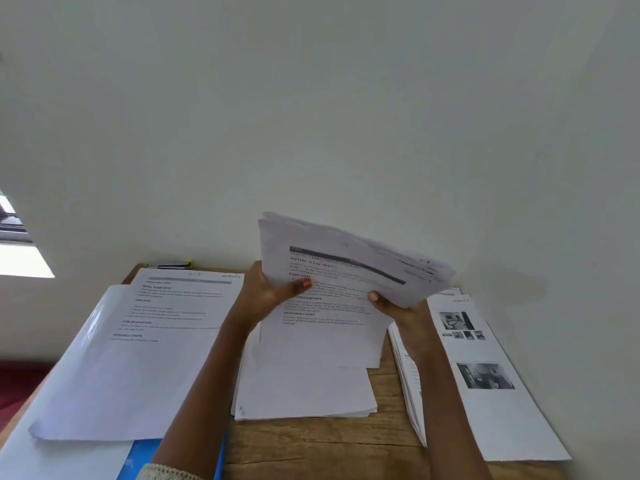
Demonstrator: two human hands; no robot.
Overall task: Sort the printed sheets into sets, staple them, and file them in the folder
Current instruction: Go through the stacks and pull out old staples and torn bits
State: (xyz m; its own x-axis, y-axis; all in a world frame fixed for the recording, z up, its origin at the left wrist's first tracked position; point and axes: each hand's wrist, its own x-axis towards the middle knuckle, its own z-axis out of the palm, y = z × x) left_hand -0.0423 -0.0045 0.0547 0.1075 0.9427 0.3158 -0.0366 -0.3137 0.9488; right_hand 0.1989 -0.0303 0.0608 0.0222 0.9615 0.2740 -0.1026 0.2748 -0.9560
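The bundle of printed sheets (346, 271) is up off the table and tilted toward the camera, gripped by both hands along its lower edge. The left hand (266, 296) curls round the lower left corner, with its thumb laid across the printed face and the other fingers hidden behind the paper. The right hand (401, 313) pinches the lower right part; only the thumb tip shows on top, the rest is beneath. Held this way, I judge, the front page's heading can be read while the rear sheets splay free past the right fingers, ready to be thumbed apart into sets. That splayed edge is blurred and its sheets cannot be counted.

Directly below the fingers a pile of sheets (301, 389) lies on the wooden table (311, 441), its top face blank or too faint to read. Out beyond the left fingers, one printed page (156, 327) lies on a glossy clear sleeve (93, 327). A blue folder (145, 455) shows from under the sleeve and is cut off by the frame's bottom edge. Beyond the right fingers a page with photographs (485, 375) tops another stack, partly hidden by the right forearm. Past the left fingers, against the wall, a small dark object with a yellow tip (171, 265) may be the stapler; too little shows to tell.
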